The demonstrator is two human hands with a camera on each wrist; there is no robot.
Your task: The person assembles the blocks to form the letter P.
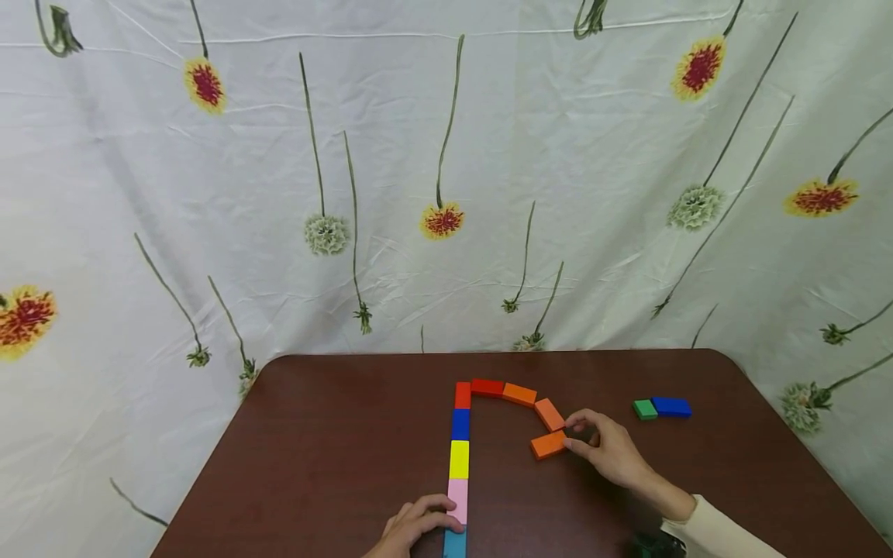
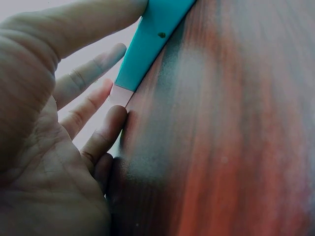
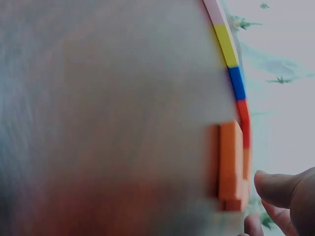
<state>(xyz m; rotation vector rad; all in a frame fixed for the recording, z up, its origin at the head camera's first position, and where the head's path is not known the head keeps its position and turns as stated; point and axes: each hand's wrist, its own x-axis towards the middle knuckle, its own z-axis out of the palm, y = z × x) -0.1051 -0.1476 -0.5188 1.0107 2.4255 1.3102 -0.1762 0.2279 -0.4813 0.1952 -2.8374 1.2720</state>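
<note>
In the head view, my left hand [image 1: 412, 528] rests its fingertips on the pink block [image 1: 457, 496] and the edge of the light blue block [image 1: 455, 544]. The left wrist view shows the left thumb at the teal-looking block [image 2: 157, 39], other fingers extended along the row. My right hand [image 1: 608, 448] is beside the right end of an orange block [image 1: 548, 445], thumb and index finger apart. That block lies at an angle just below another orange block [image 1: 549, 415]. In the right wrist view, a gap shows between the right thumb [image 3: 275, 189] and the orange blocks [image 3: 230, 162].
A straight row continues with yellow [image 1: 459, 459], blue [image 1: 460, 425] and red [image 1: 463, 395] blocks. It bends right through a dark red block [image 1: 487, 387] and an orange one [image 1: 519, 394]. Green [image 1: 645, 409] and blue [image 1: 671, 407] blocks lie right on the brown table [image 1: 335, 434]; a flowered cloth hangs behind.
</note>
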